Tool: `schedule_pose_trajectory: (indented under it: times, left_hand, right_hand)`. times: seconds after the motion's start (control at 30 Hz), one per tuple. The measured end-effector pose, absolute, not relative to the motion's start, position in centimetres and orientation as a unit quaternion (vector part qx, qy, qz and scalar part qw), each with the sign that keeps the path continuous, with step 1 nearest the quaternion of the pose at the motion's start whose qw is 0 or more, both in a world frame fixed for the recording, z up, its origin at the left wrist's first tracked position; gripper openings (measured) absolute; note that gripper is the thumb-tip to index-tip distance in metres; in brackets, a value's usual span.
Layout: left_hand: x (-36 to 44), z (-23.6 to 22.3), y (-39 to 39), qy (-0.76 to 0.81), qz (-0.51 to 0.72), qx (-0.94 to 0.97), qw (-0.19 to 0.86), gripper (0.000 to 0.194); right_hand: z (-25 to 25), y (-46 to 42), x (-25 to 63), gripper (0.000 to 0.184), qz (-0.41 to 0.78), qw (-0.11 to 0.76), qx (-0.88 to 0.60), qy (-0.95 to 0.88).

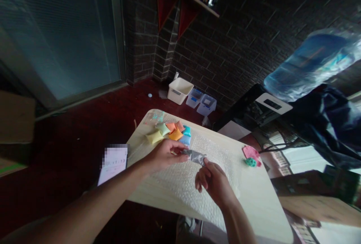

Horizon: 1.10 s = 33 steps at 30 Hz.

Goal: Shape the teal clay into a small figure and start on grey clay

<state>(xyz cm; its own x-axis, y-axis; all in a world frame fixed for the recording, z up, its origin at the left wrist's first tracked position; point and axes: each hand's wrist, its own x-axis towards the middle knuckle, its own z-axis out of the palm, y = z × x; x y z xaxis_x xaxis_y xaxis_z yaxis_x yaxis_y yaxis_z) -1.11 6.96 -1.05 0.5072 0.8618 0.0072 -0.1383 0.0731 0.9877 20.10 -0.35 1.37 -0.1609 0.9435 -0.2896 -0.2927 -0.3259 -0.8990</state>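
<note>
Between my two hands a small grey plastic packet point(196, 156) is held above the bubble wrap point(208, 144). My left hand point(167, 154) pinches its left end with thumb and fingers. On its right end, my right hand point(212, 176) has a closed pinch, the other fingers curled below. Just beyond my left hand lie several small pillow-shaped packets: a yellow packet point(155, 137), a pale green packet point(163, 128), an orange packet point(176, 134), a teal packet point(186, 130) and a light blue packet point(185, 140). What the grey packet contains cannot be made out.
The pale table point(265, 199) bears a pink piece point(251, 153) and a green textured lump point(250, 162) at its right. A lit phone screen point(114, 163) is at the left edge. Beyond stand a white bin point(179, 90), clear boxes point(194, 98) and a water dispenser point(272, 103).
</note>
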Motion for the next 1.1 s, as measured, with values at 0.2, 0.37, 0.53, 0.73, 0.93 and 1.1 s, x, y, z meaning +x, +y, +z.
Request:
schedule_pose_trajectory:
  times: [0.2, 0.37, 0.53, 0.73, 0.93, 1.1]
  left_hand:
    - [-0.3, -0.8, 6.3, 0.330, 0.409, 0.590, 0.613, 0.040]
    - [0.1, -1.1, 6.6, 0.352, 0.420, 0.590, 0.592, 0.039]
    - [-0.5, -2.7, 7.3, 0.363, 0.431, 0.593, 0.576, 0.035]
    - [-1.6, -5.6, 8.1, 0.344, 0.399, 0.581, 0.620, 0.035]
    - [-1.7, -6.1, 8.6, 0.314, 0.360, 0.537, 0.695, 0.034]
    - [-1.7, -5.3, 8.7, 0.293, 0.372, 0.488, 0.733, 0.028]
  right_hand:
    - [1.3, -0.3, 20.0, 0.058, 0.645, 0.471, -0.490, -0.350]
    - [-0.1, 0.5, 19.6, 0.057, 0.618, 0.492, -0.510, -0.340]
    - [-2.6, 1.6, 19.8, 0.049, 0.595, 0.496, -0.531, -0.344]
    - [-3.3, 2.8, 20.8, 0.045, 0.579, 0.483, -0.525, -0.394]
    - [-3.4, 3.3, 20.4, 0.047, 0.570, 0.393, -0.556, -0.460]
    - [-3.8, 2.9, 20.0, 0.056, 0.581, 0.347, -0.565, -0.473]
